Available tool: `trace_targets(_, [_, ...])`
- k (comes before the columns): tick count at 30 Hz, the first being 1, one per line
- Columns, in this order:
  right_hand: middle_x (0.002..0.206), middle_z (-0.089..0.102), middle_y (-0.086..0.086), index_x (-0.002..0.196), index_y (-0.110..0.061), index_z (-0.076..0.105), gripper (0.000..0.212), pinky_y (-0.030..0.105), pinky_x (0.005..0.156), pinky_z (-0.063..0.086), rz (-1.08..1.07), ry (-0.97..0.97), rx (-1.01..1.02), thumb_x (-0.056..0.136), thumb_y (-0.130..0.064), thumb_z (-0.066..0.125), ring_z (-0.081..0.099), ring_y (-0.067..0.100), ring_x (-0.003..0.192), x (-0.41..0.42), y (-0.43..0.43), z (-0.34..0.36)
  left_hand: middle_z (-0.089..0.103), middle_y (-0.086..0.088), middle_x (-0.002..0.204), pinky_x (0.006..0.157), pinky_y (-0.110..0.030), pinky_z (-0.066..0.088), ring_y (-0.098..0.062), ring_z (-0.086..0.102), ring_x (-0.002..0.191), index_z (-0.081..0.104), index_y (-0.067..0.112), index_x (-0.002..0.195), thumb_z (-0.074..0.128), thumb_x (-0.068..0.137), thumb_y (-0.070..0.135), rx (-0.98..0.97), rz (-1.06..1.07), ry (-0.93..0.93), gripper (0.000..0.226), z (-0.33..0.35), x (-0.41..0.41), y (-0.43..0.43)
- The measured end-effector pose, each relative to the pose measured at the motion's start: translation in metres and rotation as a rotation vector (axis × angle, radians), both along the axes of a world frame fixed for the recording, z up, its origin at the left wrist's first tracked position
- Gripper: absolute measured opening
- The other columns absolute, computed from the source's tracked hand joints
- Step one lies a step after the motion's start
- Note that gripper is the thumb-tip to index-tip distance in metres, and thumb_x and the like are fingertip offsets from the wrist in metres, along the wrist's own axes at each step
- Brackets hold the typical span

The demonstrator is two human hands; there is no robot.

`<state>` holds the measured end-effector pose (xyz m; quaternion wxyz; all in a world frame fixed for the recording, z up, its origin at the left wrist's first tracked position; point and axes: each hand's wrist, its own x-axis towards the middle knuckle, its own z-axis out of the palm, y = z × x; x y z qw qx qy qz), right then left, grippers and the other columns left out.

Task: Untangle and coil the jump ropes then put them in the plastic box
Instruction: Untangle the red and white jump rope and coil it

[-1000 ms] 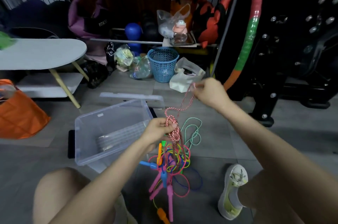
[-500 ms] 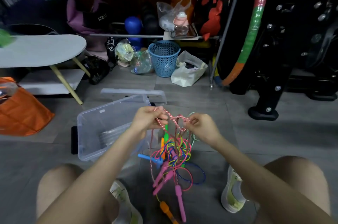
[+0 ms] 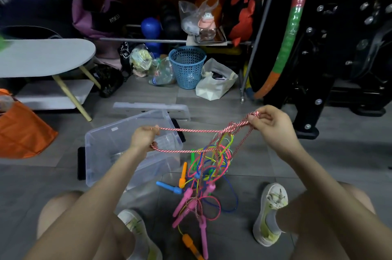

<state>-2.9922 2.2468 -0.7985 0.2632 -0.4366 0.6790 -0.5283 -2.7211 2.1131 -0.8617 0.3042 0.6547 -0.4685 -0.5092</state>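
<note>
A red-and-white twisted jump rope (image 3: 191, 130) is stretched between my two hands above the floor. My left hand (image 3: 144, 137) grips two strands of it over the clear plastic box (image 3: 99, 149). My right hand (image 3: 269, 122) pinches a bunched loop of the same rope further right and slightly higher. From the rope's knot hangs a tangle of pink, blue, yellow and green jump ropes (image 3: 210, 162). Their pink, blue and orange handles (image 3: 186, 196) dangle down to the floor between my feet.
The box's clear lid (image 3: 152, 109) lies behind it. An orange bag (image 3: 23, 130) sits at the left, a grey low table (image 3: 44, 55) behind it. A blue basket (image 3: 187, 66), bags and black gym equipment (image 3: 331, 51) stand at the back. My shoes (image 3: 270, 213) flank the tangle.
My hands have moved apart, the right one out to the right and up, so the red-and-white rope is now pulled taut between them and the tangle hangs lifted.
</note>
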Motion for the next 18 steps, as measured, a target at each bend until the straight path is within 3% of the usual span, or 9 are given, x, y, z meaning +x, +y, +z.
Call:
trace_targets(2, [0.082,0.063,0.020,0.077,-0.015,0.054,0.017,0.045,0.079,0.052,0.065,0.013,0.004,0.084,-0.002,0.064,0.061,0.025,0.072,0.008,-0.001,0.008,0.045,-0.006,0.063,0.055,-0.026,0.040,-0.020,0.044,0.054,0.056,0.009,0.073,0.055,0.093,0.018,-0.022,-0.093,-0.058,0.022,0.003,-0.006,0.001])
trace_targets(4, [0.084,0.062,0.020,0.079,-0.014,0.055,0.016,0.044,0.079,0.052,0.111,0.034,0.002,0.083,-0.002,0.064,0.061,0.025,0.074,0.014,-0.002,0.017,0.053,-0.009,0.072,0.066,-0.027,0.041,-0.023,0.049,0.067,0.059,0.010,0.077,0.059,0.089,0.015,-0.096,-0.236,-0.184,0.013,0.006,-0.015,0.004])
trace_targets(5, [0.084,0.062,0.019,0.082,-0.012,0.056,0.012,0.042,0.079,0.052,0.126,0.043,-0.004,0.084,-0.003,0.064,0.061,0.024,0.076,0.017,-0.003,0.021,0.058,-0.008,0.080,0.072,-0.027,0.041,-0.022,0.053,0.076,0.061,0.010,0.086,0.063,0.087,0.016,-0.126,-0.305,-0.236,0.006,0.009,-0.021,0.008])
trace_targets(6, [0.084,0.062,0.017,0.084,-0.009,0.057,0.009,0.041,0.079,0.052,0.139,0.050,-0.013,0.084,-0.004,0.064,0.061,0.024,0.077,0.018,-0.005,0.025,0.060,-0.006,0.089,0.078,-0.027,0.042,-0.021,0.056,0.085,0.063,0.011,0.096,0.066,0.084,0.018,-0.154,-0.366,-0.264,0.015,0.013,-0.029,0.013])
trace_targets(8, [0.081,0.061,0.013,0.084,-0.010,0.057,0.009,0.041,0.079,0.052,0.167,0.041,-0.027,0.084,-0.004,0.064,0.061,0.023,0.078,0.022,-0.009,0.034,0.061,0.000,0.103,0.091,-0.027,0.042,-0.015,0.055,0.101,0.063,0.012,0.110,0.073,0.079,0.021,-0.247,-0.498,-0.214,0.033,0.023,-0.046,0.024])
trace_targets(10, [0.080,0.061,0.011,0.083,-0.011,0.057,0.011,0.040,0.077,0.053,0.194,0.024,-0.031,0.083,-0.003,0.064,0.061,0.023,0.077,0.026,-0.012,0.042,0.061,0.002,0.112,0.097,-0.027,0.039,-0.013,0.053,0.109,0.062,0.015,0.111,0.075,0.076,0.019,-0.305,-0.646,-0.035,0.038,0.037,-0.066,0.040])
trace_targets(13, [0.079,0.060,0.011,0.082,-0.011,0.057,0.012,0.037,0.074,0.052,0.225,0.034,-0.050,0.082,-0.002,0.065,0.060,0.022,0.075,0.031,-0.016,0.051,0.064,-0.003,0.102,0.095,-0.029,0.043,-0.015,0.057,0.098,0.062,0.014,0.100,0.074,0.076,0.007,-0.298,-0.780,0.177,0.027,0.044,-0.087,0.057])
trace_targets(15, [0.073,0.059,0.007,0.079,-0.013,0.056,0.016,0.031,0.068,0.052,0.222,0.038,-0.082,0.082,-0.001,0.065,0.059,0.017,0.069,0.033,-0.018,0.058,0.063,-0.003,0.088,0.086,-0.034,0.046,-0.017,0.056,0.086,0.060,0.018,0.086,0.071,0.078,0.002,-0.319,-0.793,0.189,0.020,0.040,-0.095,0.062])
trace_targets(18, [0.068,0.057,0.004,0.077,-0.013,0.056,0.016,0.018,0.052,0.049,0.191,0.058,-0.141,0.082,-0.002,0.066,0.057,0.002,0.055,0.030,-0.020,0.071,0.062,-0.003,0.080,0.078,-0.034,0.045,-0.019,0.055,0.079,0.060,0.021,0.081,0.066,0.082,0.004,-0.363,-0.727,0.192,0.019,0.041,-0.096,0.058])
